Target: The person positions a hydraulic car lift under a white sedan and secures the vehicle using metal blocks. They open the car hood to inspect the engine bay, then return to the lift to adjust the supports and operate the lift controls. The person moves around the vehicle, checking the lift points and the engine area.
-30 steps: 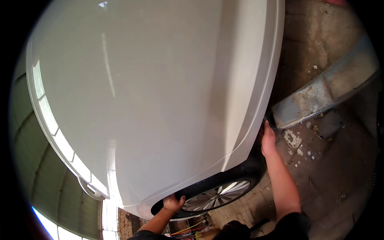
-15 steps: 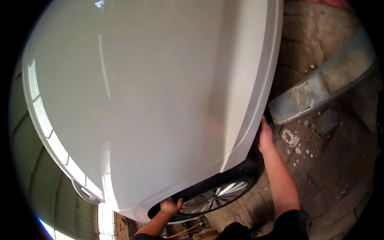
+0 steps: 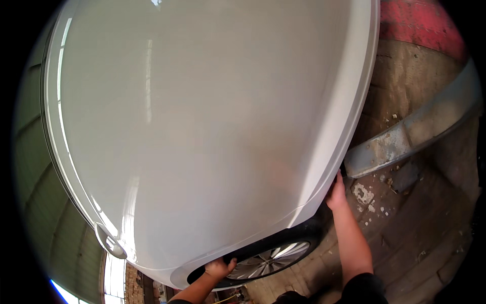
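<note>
Both hands at the lower edge of a pale car body

A glossy, pale car body (image 3: 217, 142) fills most of the view, its lower edge curving down along the right side to a wheel arch (image 3: 283, 234) near the bottom. Inside the arch sits a wheel (image 3: 268, 263) with a dark tyre and silvery spokes

The left hand (image 3: 217, 267) is at the arch, its thumb sticking out in front of the wheel and its fingers hidden from view; how far they are curled, or whether they have hold of the edge, I cannot tell

The right hand (image 3: 336, 195) reaches up against the body's lower edge, its fingers close together and pointing away from the person. Their tips are partly hidden, so I cannot tell whether they grip anything. Just beside them is the near end of a worn grey metal beam (image 3: 387, 144)

Pale flakes (image 3: 363, 193) lie on the brown floor (image 3: 400, 243), and a red surface (image 3: 420, 25) shows at the upper right
</note>
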### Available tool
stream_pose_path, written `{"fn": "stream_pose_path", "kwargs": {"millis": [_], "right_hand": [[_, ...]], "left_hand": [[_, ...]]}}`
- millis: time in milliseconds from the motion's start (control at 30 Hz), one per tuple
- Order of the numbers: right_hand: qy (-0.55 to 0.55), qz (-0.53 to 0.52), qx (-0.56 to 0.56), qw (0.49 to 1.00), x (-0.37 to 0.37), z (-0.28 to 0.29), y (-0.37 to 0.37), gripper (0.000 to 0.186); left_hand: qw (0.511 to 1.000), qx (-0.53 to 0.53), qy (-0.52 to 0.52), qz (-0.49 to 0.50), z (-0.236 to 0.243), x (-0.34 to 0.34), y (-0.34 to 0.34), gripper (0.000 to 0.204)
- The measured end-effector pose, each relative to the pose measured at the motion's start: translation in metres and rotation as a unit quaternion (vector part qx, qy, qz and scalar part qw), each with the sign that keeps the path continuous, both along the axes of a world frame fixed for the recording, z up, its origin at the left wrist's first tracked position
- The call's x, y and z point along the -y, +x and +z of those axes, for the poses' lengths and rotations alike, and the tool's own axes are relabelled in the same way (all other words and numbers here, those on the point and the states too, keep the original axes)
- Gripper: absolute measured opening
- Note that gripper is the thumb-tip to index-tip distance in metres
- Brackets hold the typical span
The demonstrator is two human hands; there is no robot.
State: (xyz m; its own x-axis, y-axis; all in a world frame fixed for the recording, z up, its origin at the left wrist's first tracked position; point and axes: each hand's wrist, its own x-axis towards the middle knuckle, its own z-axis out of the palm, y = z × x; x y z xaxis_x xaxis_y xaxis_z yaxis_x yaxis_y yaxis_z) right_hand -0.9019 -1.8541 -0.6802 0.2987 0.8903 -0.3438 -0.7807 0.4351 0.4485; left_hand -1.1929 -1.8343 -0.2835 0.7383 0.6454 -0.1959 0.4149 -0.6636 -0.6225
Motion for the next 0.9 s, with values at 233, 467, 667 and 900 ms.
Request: {"fn": "stream_pose_path", "kwargs": {"millis": [233, 467, 667, 900], "right_hand": [[0.047, -0.021, 0.063, 0.997, 0.007, 0.022, 0.006, 0.055], [-0.067, 0.037, 0.153, 0.985, 0.0, 0.011, -0.021, 0.054], [-0.381, 0.231, 0.335, 0.83, 0.108, -0.01, -0.121, 0.059], [-0.565, 0.265, 0.465, 0.629, 0.344, 0.07, -0.211, 0.049]], "left_hand": [[1.0, -0.011, 0.006, -0.012, -0.002, 0.007, 0.007, 0.075], [0.994, 0.054, -0.016, -0.097, -0.004, 0.009, 0.016, 0.077], [0.975, 0.169, -0.102, -0.105, 0.012, 0.006, 0.009, 0.072], [0.917, 0.292, -0.193, -0.192, -0.009, -0.021, -0.015, 0.064]]}}
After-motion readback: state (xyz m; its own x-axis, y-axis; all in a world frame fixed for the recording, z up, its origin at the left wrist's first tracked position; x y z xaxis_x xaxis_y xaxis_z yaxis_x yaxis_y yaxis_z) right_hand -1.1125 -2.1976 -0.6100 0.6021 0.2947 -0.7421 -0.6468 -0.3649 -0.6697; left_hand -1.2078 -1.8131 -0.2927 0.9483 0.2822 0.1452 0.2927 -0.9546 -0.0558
